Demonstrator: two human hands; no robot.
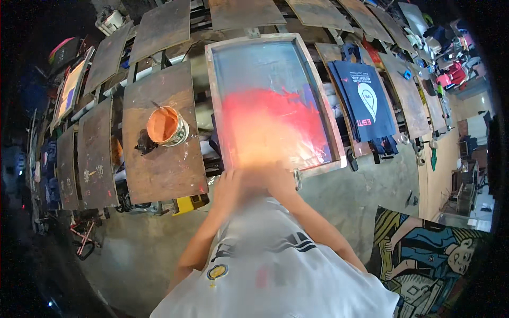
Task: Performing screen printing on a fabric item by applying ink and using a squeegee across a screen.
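Observation:
A wooden-framed printing screen (213, 85) lies in front of me. Red and orange ink (265, 119) is spread over the near half of its mesh, while the far half looks blue-grey. At the screen's near edge, my left hand (226, 190) and my right hand (280, 183) are side by side with fingers curled down. A blurred patch covers the space between them, so whatever they grip does not show. Left of the screen, a tub of orange ink (168, 127) with a stick in it stands on a brown board (159, 177).
Right of the screen, dark blue printed tote bags (366, 103) are stacked on a board. More brown boards (159, 32) run in rows beyond and to the left. A yellow object (190, 205) is under the left board. A painted mural (435, 259) is at lower right.

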